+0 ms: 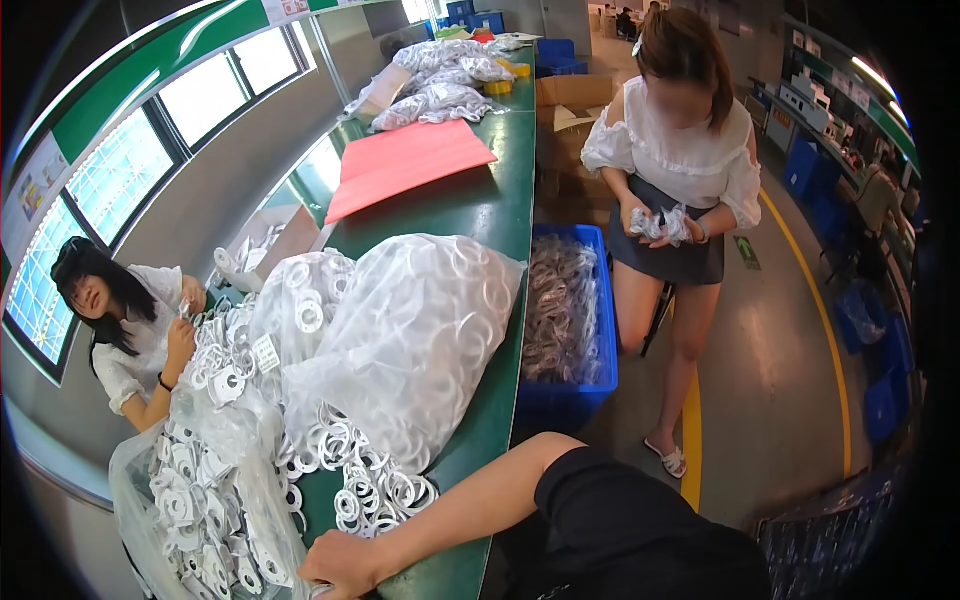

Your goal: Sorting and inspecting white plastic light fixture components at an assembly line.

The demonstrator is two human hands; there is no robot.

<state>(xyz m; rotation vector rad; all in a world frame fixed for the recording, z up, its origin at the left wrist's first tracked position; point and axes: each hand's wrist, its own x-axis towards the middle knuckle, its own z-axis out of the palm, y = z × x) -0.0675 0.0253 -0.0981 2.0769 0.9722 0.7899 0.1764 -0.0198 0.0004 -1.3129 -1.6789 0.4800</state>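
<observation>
White plastic rings (375,490) lie heaped on green table (480,210), at its near edge. One hand (340,565) rests just beside heap, forearm across table edge; which hand and grip unclear. Bulging clear bag (410,330) sits behind rings. Blue crate (565,330) stands beside table.

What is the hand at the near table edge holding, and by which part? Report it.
Cannot be told: the right hand lies at the green table edge beside loose white rings, its underside hidden.
</observation>
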